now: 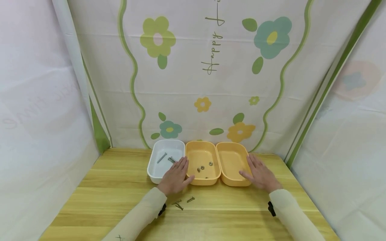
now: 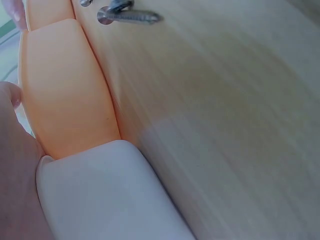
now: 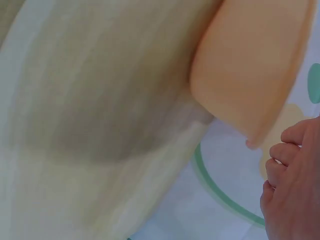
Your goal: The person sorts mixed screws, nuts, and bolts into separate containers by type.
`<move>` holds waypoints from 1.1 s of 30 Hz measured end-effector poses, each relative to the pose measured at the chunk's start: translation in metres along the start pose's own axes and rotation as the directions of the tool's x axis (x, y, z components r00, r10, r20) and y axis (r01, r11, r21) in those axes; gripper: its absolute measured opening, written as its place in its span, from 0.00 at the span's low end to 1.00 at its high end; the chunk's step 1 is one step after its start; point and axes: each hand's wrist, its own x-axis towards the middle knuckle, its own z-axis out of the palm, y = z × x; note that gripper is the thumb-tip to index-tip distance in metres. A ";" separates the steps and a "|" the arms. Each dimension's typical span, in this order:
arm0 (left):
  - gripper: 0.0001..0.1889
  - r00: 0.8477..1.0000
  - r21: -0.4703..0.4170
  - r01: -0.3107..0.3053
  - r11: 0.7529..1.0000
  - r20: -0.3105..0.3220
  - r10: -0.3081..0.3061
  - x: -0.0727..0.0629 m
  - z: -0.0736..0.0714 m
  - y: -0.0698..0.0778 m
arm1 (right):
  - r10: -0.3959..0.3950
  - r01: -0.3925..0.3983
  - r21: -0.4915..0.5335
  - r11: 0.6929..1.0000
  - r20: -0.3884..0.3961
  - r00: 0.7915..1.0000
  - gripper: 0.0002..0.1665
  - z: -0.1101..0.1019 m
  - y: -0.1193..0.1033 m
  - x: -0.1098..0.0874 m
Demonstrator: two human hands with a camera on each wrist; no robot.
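My left hand [image 1: 176, 176] lies with fingers extended over the adjoining rims of a white tray [image 1: 155, 176] and the middle orange tray [image 1: 202, 181]; its thumb reaches toward the orange tray's front edge. Long bolts [image 1: 162, 158] lie in the white tray, partly covered by that hand. Several nuts [image 1: 210, 164] sit in the middle tray. At the right side of another orange tray [image 1: 236, 182], my right hand [image 1: 261, 174] rests with straight fingers along the outer wall and its thumb over the rim. Neither hand holds a bolt or nut.
Several small screws [image 1: 179, 205] lie loose on the wooden table [image 1: 229, 217], in front of the trays and beside my left sleeve. The three trays stand side by side against a printed cloth backdrop [image 1: 187, 83]. Cloth walls flank both sides.
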 end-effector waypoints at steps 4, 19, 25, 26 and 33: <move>0.42 1.000 -0.008 -0.004 1.000 -0.008 0.004 0.001 0.001 0.001 | 0.006 -0.006 -0.003 1.000 -0.012 1.000 0.56 0.012 0.006 -0.002; 0.44 1.000 -0.022 -0.014 1.000 -0.011 0.014 0.001 0.007 -0.006 | 0.014 -0.015 -0.005 1.000 -0.009 1.000 0.56 0.026 0.008 -0.004; 0.43 0.999 -0.124 0.000 0.992 0.038 0.005 0.001 -0.003 -0.005 | 0.017 -0.017 -0.018 1.000 0.003 1.000 0.55 0.026 0.006 -0.005; 0.43 0.999 -0.132 -0.003 0.991 0.041 0.008 0.002 -0.005 -0.004 | 0.019 -0.019 -0.017 1.000 0.003 1.000 0.55 0.026 0.005 -0.005; 0.43 0.997 -0.132 -0.070 0.989 0.020 0.073 0.001 -0.019 -0.003 | 0.001 -0.002 -0.040 0.999 -0.027 1.000 0.55 0.025 0.005 -0.005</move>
